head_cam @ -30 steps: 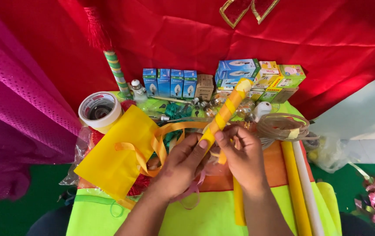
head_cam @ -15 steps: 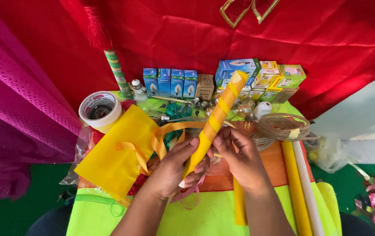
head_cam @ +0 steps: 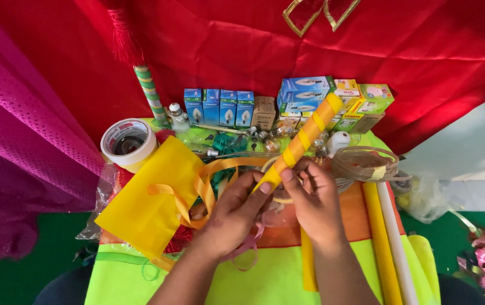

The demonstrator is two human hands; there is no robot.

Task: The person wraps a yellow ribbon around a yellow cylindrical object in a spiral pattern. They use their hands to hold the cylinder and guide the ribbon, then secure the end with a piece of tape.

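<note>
My left hand (head_cam: 232, 208) and my right hand (head_cam: 310, 195) both grip the lower end of an orange stick (head_cam: 303, 139) wound with a yellow ribbon spiral; it slants up to the right. A loose yellow-orange ribbon (head_cam: 211, 181) loops from the stick's base leftward over a yellow sheet (head_cam: 149, 197). The stick's bottom tip is hidden between my fingers.
A roll of white tape (head_cam: 127, 142) lies at the left. Small blue boxes (head_cam: 220, 106) and other cartons (head_cam: 361, 101) line the red cloth backdrop. A coil of clear cord (head_cam: 364, 164), loose bulbs (head_cam: 270, 138), long yellow and white tubes (head_cam: 386, 237) and a green-striped stick (head_cam: 151, 95) surround my hands.
The stick has tilted a little and slid downward in my hands as they turn it. The ribbon loop at the left has shifted slightly.
</note>
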